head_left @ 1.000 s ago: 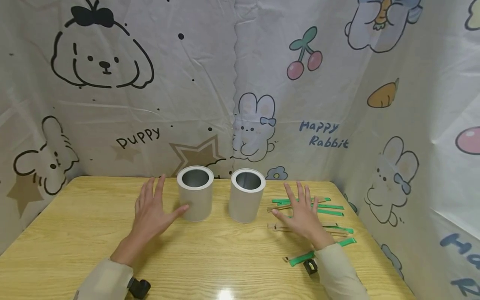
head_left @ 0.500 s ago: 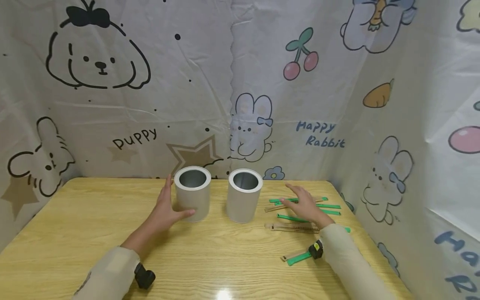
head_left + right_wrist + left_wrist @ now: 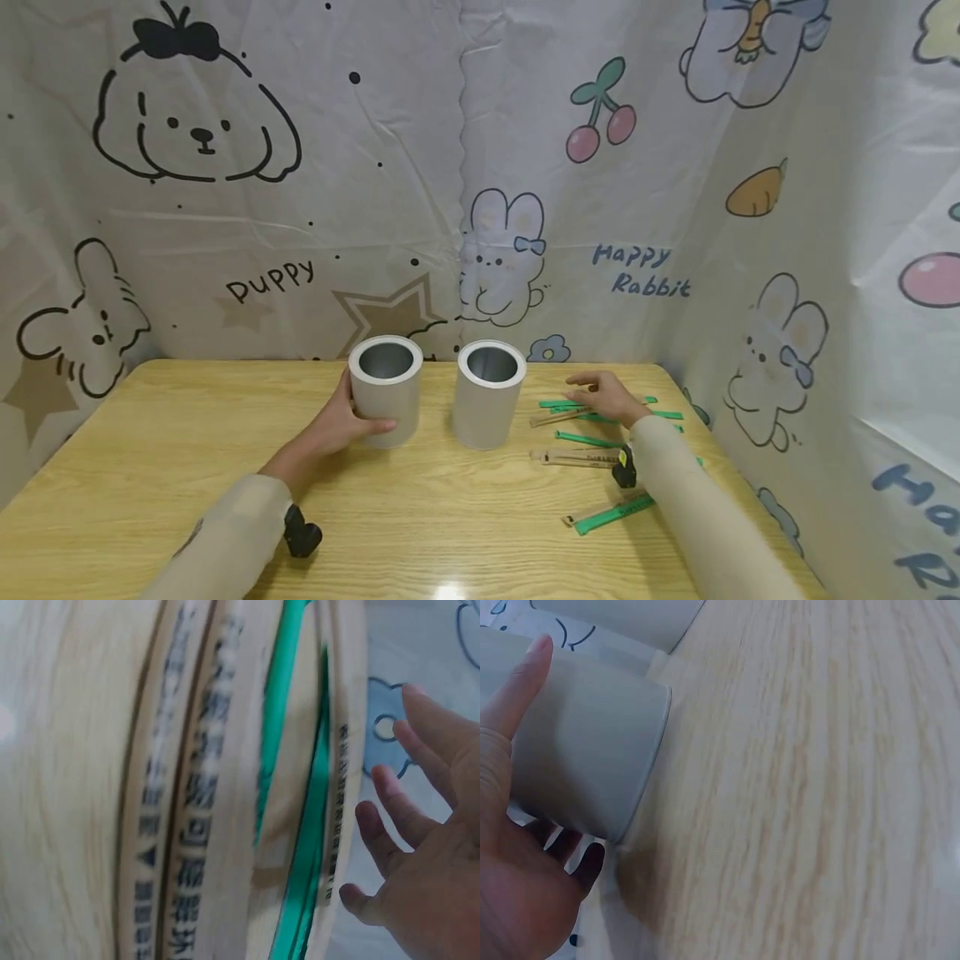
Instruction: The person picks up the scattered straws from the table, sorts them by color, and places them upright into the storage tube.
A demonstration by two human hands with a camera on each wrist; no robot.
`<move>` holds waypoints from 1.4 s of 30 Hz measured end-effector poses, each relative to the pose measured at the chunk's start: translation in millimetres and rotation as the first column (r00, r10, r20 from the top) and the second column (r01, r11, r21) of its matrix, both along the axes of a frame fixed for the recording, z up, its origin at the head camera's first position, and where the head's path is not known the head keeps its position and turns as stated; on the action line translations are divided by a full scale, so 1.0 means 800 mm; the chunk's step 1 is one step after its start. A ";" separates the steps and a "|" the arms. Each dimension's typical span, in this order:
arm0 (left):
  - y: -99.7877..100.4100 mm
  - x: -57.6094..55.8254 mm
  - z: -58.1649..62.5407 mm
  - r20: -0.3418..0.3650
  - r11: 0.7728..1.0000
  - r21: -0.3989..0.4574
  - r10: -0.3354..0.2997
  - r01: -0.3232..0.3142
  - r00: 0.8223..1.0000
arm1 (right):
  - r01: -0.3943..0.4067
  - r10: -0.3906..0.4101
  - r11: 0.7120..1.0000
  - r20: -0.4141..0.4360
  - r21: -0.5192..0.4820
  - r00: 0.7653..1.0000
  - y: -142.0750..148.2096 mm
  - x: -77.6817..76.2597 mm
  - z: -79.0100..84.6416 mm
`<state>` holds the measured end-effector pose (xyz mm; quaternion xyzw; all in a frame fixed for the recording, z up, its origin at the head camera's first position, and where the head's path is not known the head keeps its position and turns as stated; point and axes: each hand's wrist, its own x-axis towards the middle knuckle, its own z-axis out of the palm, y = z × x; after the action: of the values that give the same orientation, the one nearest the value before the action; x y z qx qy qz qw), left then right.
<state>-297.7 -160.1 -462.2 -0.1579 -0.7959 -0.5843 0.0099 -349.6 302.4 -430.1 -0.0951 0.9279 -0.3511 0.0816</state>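
Observation:
Two off-white cylindrical canisters with open tops stand upright on the table. My left hand (image 3: pixel 339 423) holds the left canister (image 3: pixel 395 404) low on its side, thumb across the front and fingers round the far side. In the left wrist view its thumb (image 3: pixel 521 686) lies along the canister wall (image 3: pixel 600 735). The right canister (image 3: pixel 486 417) stands a short way from it, untouched. My right hand (image 3: pixel 609 397) hovers over slim green and brown printed paper packets, fingers loosely bent and holding nothing. In the right wrist view a green packet (image 3: pixel 304 862) lies beside those fingers.
More packets are spread over the table's right side, including a brown packet (image 3: pixel 576 457) and a green packet (image 3: pixel 611 517) nearer the front. A printed cloth (image 3: pixel 420 208) hangs behind the wooden table (image 3: pixel 420 533) and along its sides.
My left hand has moved right and closed round the left canister. The right hand, first spread wide, has drawn its fingers in and turned left over the packets. The canisters stay in place.

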 end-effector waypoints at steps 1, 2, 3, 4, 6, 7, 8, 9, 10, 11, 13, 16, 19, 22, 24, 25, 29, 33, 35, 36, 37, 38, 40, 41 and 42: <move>0.001 -0.002 0.000 0.006 1.000 0.002 0.002 -0.002 1.000 | -0.004 0.004 1.000 -0.002 -0.001 1.000 0.002 -0.001 -0.001; 0.001 -0.004 -0.001 0.010 1.000 0.009 0.002 -0.002 1.000 | -0.008 0.008 1.000 -0.005 0.001 1.000 0.005 -0.002 -0.002; 0.002 -0.005 -0.002 0.016 1.000 0.012 0.000 -0.001 1.000 | -0.012 0.012 1.000 -0.004 -0.004 1.000 0.007 -0.004 -0.004; 0.002 -0.006 -0.003 0.026 1.000 0.015 0.000 0.000 1.000 | -0.014 0.014 1.000 -0.002 -0.008 1.000 0.010 -0.005 -0.005; 0.002 -0.006 -0.005 0.055 1.000 0.023 -0.002 0.000 0.998 | -0.021 0.021 1.000 0.000 -0.006 1.000 0.013 -0.008 -0.009; 0.002 -0.006 -0.006 0.073 1.000 0.021 -0.003 0.001 0.997 | -0.020 0.020 1.000 -0.001 -0.001 1.000 0.015 -0.009 -0.010; 0.002 -0.005 -0.008 0.089 1.000 0.019 -0.004 0.003 0.996 | -0.019 0.019 1.000 0.003 0.000 1.000 0.016 -0.010 -0.012; 0.001 -0.004 -0.010 0.103 1.000 0.015 -0.008 0.007 0.995 | -0.018 0.018 1.000 0.006 0.003 1.000 0.017 -0.011 -0.014; 0.001 -0.003 -0.011 0.115 1.000 0.014 -0.012 0.010 0.993 | -0.018 0.018 1.000 0.001 0.021 1.000 0.018 -0.012 -0.014; 0.001 -0.002 -0.013 0.121 1.000 0.014 -0.017 0.015 0.993 | -0.018 0.018 0.999 -0.006 0.038 1.000 0.019 -0.012 -0.015; 0.001 -0.001 -0.015 0.128 1.000 0.012 -0.022 0.021 0.992 | -0.015 0.017 0.998 -0.017 0.068 1.000 0.020 -0.012 -0.017; 0.003 -0.001 -0.015 0.127 0.999 0.019 -0.028 0.026 0.992 | -0.017 0.019 0.995 -0.022 0.098 1.000 0.020 -0.011 -0.017; 0.003 -0.001 -0.016 0.129 1.000 0.014 -0.023 0.021 0.991 | -0.028 0.030 0.994 -0.012 0.110 0.999 0.018 -0.010 -0.015; 0.003 0.000 -0.016 0.134 1.000 0.011 -0.015 0.014 0.991 | -0.053 0.053 0.991 0.001 0.126 0.999 0.016 -0.009 -0.011; 0.003 0.001 -0.017 0.137 1.000 0.012 -0.015 0.013 0.990 | -0.058 0.058 0.989 0.007 0.134 0.998 0.013 -0.009 -0.007; 0.003 0.001 -0.017 0.139 1.000 0.011 -0.016 0.014 0.990 | -0.061 0.060 0.988 0.009 0.143 0.998 0.012 -0.009 -0.006; 0.004 0.002 -0.015 0.153 1.000 0.011 -0.009 0.008 0.988 | -0.013 0.011 0.985 0.012 0.171 1.000 0.007 -0.011 -0.002; 0.004 0.001 -0.015 0.167 1.000 0.017 0.000 -0.003 0.986 | 0.020 -0.024 0.984 0.019 0.178 1.000 0.005 -0.017 -0.002; 0.003 0.001 -0.015 0.171 1.000 0.020 0.000 -0.003 0.985 | 0.033 -0.040 0.985 0.032 0.172 0.999 0.004 -0.019 -0.003; 0.003 0.001 -0.016 0.173 1.000 0.022 0.000 -0.004 0.985 | 0.031 -0.038 0.984 0.037 0.176 0.999 0.004 -0.020 -0.003; 0.003 0.000 -0.016 0.174 1.000 0.022 0.000 -0.004 0.985 | 0.034 -0.043 0.983 0.042 0.181 0.998 0.004 -0.021 -0.003; 0.003 0.000 -0.016 0.175 1.000 0.020 0.000 -0.003 0.985 | 0.041 -0.050 0.983 0.047 0.182 0.998 0.004 -0.021 -0.003; 0.003 0.000 -0.016 0.176 1.000 0.021 -0.002 -0.002 0.984 | 0.052 -0.062 0.981 0.049 0.186 0.997 0.004 -0.022 -0.002; 0.003 0.000 -0.016 0.175 1.000 0.020 0.001 -0.005 0.985 | 0.048 -0.058 0.981 0.047 0.188 0.997 0.004 -0.022 -0.002; 0.003 0.000 -0.016 0.175 1.000 0.019 0.005 -0.008 0.985 | 0.050 -0.060 0.981 0.043 0.189 0.997 0.004 -0.022 -0.002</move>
<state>-297.8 -157.8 -475.2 -0.1032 -0.7885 -0.6036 -0.0568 -367.3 305.3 -431.5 -0.0527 0.9569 -0.2664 0.1032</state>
